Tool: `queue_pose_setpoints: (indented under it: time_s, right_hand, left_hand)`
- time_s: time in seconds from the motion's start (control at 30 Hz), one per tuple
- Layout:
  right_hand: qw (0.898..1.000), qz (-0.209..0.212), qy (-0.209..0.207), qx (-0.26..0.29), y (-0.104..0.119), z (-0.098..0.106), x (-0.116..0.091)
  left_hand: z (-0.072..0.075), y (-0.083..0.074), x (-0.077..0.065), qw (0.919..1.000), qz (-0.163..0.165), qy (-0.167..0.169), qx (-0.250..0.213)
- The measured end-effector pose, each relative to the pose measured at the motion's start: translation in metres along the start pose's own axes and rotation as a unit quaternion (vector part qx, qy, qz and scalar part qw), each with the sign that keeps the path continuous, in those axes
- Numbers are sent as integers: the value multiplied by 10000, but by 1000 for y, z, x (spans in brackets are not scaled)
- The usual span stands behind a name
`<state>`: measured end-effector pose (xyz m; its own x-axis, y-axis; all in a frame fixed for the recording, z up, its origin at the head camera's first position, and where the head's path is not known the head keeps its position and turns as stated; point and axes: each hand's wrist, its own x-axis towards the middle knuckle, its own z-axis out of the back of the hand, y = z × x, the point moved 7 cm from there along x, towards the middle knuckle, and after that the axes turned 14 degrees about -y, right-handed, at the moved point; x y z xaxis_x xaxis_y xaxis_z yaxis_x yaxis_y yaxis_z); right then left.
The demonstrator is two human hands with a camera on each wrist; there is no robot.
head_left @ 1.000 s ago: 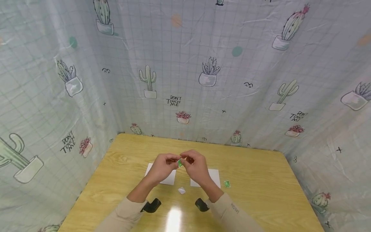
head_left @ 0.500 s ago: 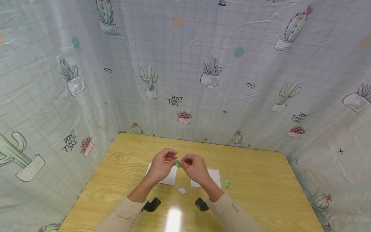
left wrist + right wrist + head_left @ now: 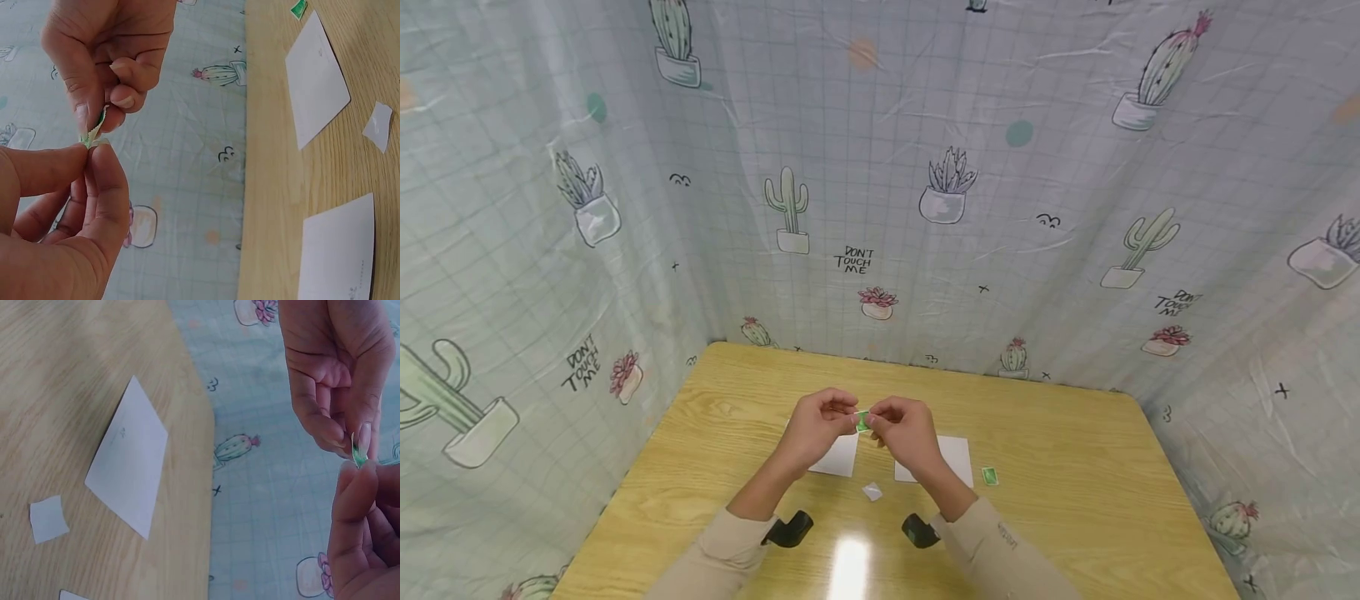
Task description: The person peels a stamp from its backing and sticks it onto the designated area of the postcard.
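Pinching one green stamp [image 3: 862, 422]: two hands [image 3: 817, 427] [image 3: 908, 429]

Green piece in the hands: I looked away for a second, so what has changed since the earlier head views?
The green piece has turned from slanted to roughly level in the head view. The left hand has eased slightly left, opening a gap between it and the right hand. Both still pinch the piece. The white cards, the scrap and the other piece stayed put.

A curtained-off work nook: cactus-print cloth [image 3: 880, 125] on three sides of a wood-grain table [image 3: 1060, 433].
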<state>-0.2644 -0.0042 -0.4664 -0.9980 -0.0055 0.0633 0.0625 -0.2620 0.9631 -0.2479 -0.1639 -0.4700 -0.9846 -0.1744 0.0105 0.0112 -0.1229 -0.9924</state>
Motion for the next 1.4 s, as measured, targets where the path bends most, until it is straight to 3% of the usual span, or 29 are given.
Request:
queue_pose_setpoints:
  time_s: [0.37,0.77,1.0,1.3,1.4]
  right_hand:
    - [9987,-416,-67,294,-12,-6,5]
    - [9976,-553,-118,410,-14,-5,5]
    - [9967,-608,-99,520,-18,-5,5]
    - [9962,-620,-122,591,-27,-6,7]
    - [9965,-574,-123,589,-28,-7,7]
  left_hand:
    - [15,6,3,9976,-121,-265,629]
    - [39,28,12,9818,-675,-545,1687]
    - [52,40,14,9628,-1143,-446,2407]
    - [66,61,16,9379,-1385,-288,3169]
    - [70,69,17,9238,-1487,-197,3524]
